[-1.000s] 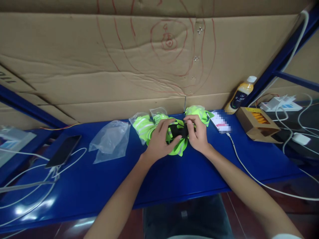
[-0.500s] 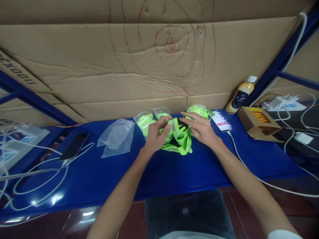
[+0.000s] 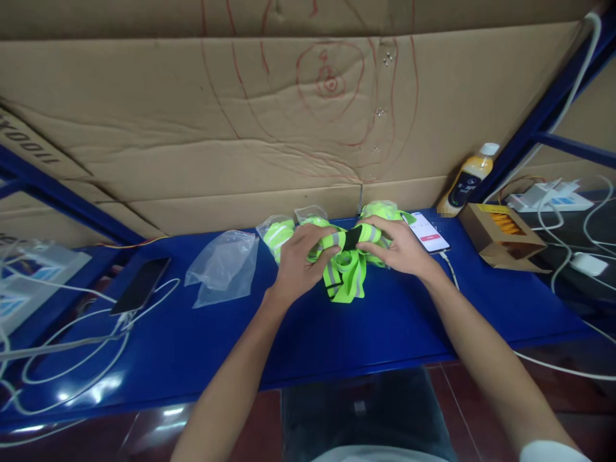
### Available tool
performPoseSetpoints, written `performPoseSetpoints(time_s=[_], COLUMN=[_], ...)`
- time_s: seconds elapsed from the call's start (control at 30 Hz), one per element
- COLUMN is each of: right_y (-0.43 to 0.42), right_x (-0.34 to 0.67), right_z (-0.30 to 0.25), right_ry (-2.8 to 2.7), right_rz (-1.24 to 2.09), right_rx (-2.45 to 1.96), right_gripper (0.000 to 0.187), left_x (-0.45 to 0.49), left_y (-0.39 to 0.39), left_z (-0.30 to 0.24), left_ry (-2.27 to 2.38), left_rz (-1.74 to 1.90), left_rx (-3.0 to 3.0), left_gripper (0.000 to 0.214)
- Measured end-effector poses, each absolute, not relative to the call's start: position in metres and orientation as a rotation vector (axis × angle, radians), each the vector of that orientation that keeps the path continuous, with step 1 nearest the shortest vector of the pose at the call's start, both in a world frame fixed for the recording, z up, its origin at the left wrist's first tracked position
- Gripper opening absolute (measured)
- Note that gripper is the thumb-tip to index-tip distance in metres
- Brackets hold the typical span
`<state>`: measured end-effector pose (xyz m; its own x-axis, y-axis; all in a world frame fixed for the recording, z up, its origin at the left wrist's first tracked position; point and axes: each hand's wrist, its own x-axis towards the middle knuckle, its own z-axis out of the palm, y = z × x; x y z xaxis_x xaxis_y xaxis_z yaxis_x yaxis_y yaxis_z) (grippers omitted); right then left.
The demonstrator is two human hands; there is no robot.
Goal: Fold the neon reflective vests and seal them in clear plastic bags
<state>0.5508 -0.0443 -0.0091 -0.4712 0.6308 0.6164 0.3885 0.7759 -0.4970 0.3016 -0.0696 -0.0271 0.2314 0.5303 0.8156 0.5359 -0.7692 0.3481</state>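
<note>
A neon-yellow reflective strap (image 3: 347, 276) with grey stripes and a black patch is stretched between my two hands, its loose loops hanging onto the blue shelf. My left hand (image 3: 304, 262) is closed around its left part. On the other side of the black patch, my right hand (image 3: 395, 244) pinches the strap between thumb and fingers. Behind my hands lie bagged neon-yellow bundles: one at the left (image 3: 278, 235), one in the middle (image 3: 312, 217) and one at the right (image 3: 382, 210), partly hidden.
On the blue shelf (image 3: 308, 346) lie a clear plastic bag (image 3: 224, 266), a dark phone (image 3: 140, 287) with white cables and a lit phone (image 3: 427, 232). A drink bottle (image 3: 466, 183) and an open cardboard box (image 3: 503, 237) stand right. Cardboard (image 3: 168, 128) walls the back.
My hands have taken hold of the strap on both sides and drawn a section taut, so the black patch now shows between them. The view has shifted slightly.
</note>
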Motion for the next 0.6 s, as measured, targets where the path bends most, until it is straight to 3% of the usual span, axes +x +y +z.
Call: performPoseSetpoints(time_s=[0.23,0.37,0.6], right_y=[-0.038,-0.035,-0.053], right_x=[0.547,0.543,0.531], right_z=[-0.012,-0.015,-0.009], right_ry=[-1.709,-1.392,-1.601], right_rz=[0.706,0.806,0.125], right_rx=[-0.649,-0.681,-0.763], right_gripper=[0.038,0.043,0.019], left_x=[0.285,0.283,0.277], left_y=[-0.057,-0.057,-0.075], left_z=[-0.032,-0.032,-0.019], left_ry=[-1.179,-1.107,-1.115], left_rz=[-1.467,-1.383,-1.443], left_rx=[-2.338,-2.028,-1.601], left_gripper=[0.033,0.022,0.025])
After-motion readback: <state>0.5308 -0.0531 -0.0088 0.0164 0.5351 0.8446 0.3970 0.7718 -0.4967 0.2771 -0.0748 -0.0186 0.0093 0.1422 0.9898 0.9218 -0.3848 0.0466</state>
